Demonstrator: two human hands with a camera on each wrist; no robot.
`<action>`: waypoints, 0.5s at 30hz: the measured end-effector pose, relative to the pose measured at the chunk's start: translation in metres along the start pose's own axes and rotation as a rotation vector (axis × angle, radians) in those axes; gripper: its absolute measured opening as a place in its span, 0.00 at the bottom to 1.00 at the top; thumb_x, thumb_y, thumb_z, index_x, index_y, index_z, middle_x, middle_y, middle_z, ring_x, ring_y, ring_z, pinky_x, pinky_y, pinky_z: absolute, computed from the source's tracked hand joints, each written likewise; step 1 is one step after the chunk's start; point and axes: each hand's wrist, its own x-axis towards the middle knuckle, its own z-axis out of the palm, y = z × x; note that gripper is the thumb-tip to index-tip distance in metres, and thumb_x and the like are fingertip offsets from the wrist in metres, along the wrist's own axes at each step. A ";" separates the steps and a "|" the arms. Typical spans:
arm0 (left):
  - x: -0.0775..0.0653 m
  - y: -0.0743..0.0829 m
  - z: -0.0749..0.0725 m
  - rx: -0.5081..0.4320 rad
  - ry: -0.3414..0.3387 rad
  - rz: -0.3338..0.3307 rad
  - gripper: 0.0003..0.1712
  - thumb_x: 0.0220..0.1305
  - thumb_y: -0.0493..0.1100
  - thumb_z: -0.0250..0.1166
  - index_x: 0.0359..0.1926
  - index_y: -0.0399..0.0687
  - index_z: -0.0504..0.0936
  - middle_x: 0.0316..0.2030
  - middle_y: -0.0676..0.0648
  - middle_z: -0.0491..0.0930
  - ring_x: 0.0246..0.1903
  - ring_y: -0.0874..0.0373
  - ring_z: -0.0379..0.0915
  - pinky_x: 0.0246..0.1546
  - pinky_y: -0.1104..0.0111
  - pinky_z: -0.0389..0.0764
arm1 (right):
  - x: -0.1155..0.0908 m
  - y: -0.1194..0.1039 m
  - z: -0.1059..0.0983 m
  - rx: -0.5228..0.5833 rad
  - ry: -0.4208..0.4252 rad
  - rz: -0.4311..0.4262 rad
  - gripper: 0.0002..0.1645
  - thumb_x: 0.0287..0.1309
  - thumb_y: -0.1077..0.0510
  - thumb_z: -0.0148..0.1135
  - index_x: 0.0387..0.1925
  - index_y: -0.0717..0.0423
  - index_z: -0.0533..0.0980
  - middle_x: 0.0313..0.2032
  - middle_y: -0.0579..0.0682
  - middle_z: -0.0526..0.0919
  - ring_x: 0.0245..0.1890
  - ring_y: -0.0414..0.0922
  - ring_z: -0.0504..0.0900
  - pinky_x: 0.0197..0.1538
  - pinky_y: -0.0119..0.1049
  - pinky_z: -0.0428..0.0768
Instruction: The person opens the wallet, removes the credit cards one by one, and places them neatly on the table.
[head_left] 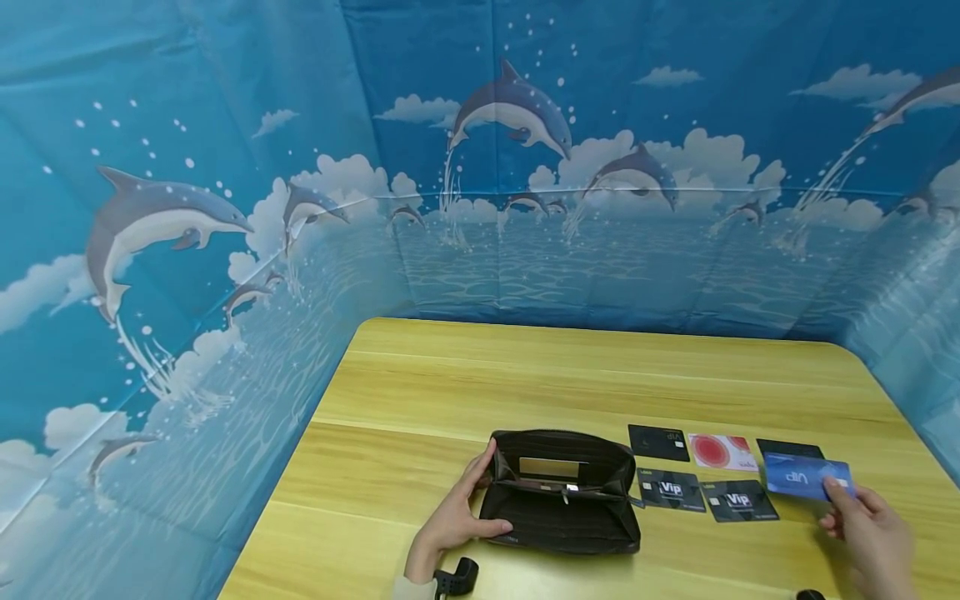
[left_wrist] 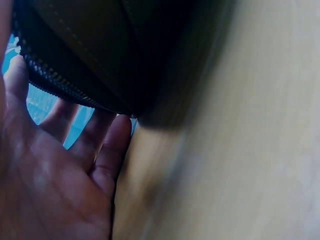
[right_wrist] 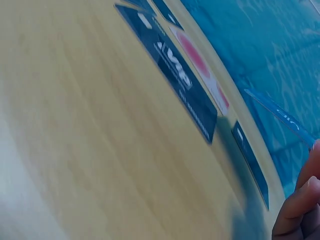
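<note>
A long black zip wallet [head_left: 558,525] lies wide open on the table, its inner pockets facing up. My left hand [head_left: 456,518] grips its left end, thumb on the near flap and fingers along the far edge; in the left wrist view the fingers touch the zipped edge [left_wrist: 65,85]. My right hand [head_left: 873,533] pinches a blue VIP card [head_left: 797,477] by its right end. In the right wrist view that blue card [right_wrist: 280,116] is seen nearly edge-on, raised off the table. Beneath it a dark card [head_left: 787,447] is partly hidden.
Between wallet and right hand lie a black VIP card [head_left: 654,442], a white card with a red circle [head_left: 712,452] and two dark Vip cards [head_left: 670,490]. The wooden table [head_left: 420,375] meets a blue dolphin-print curtain [head_left: 480,258] at the back and sides.
</note>
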 end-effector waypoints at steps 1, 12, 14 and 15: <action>0.000 0.000 0.000 -0.002 0.000 0.000 0.59 0.54 0.33 0.71 0.76 0.53 0.40 0.72 0.42 0.43 0.67 0.52 0.48 0.61 0.50 0.58 | 0.001 0.001 -0.001 -0.007 0.018 0.009 0.09 0.58 0.45 0.63 0.25 0.38 0.74 0.15 0.40 0.74 0.12 0.37 0.72 0.14 0.31 0.71; 0.000 0.000 0.000 -0.009 0.008 0.000 0.60 0.53 0.33 0.71 0.76 0.52 0.41 0.71 0.41 0.44 0.66 0.53 0.50 0.61 0.51 0.59 | 0.007 0.007 -0.011 -0.148 0.056 0.039 0.14 0.63 0.44 0.56 0.38 0.50 0.69 0.15 0.39 0.73 0.12 0.39 0.71 0.14 0.34 0.70; 0.000 0.000 0.000 -0.010 0.007 0.003 0.60 0.53 0.33 0.71 0.76 0.52 0.40 0.71 0.41 0.44 0.66 0.53 0.50 0.61 0.50 0.59 | 0.005 0.008 -0.011 -0.193 0.060 0.040 0.17 0.64 0.44 0.55 0.40 0.54 0.68 0.14 0.38 0.73 0.12 0.39 0.71 0.15 0.34 0.70; 0.000 0.000 0.000 -0.011 0.006 0.004 0.59 0.53 0.33 0.71 0.76 0.52 0.40 0.71 0.41 0.44 0.67 0.53 0.49 0.61 0.50 0.59 | 0.005 0.008 -0.010 -0.206 0.064 0.041 0.18 0.64 0.44 0.54 0.40 0.55 0.68 0.14 0.38 0.73 0.12 0.39 0.71 0.15 0.34 0.70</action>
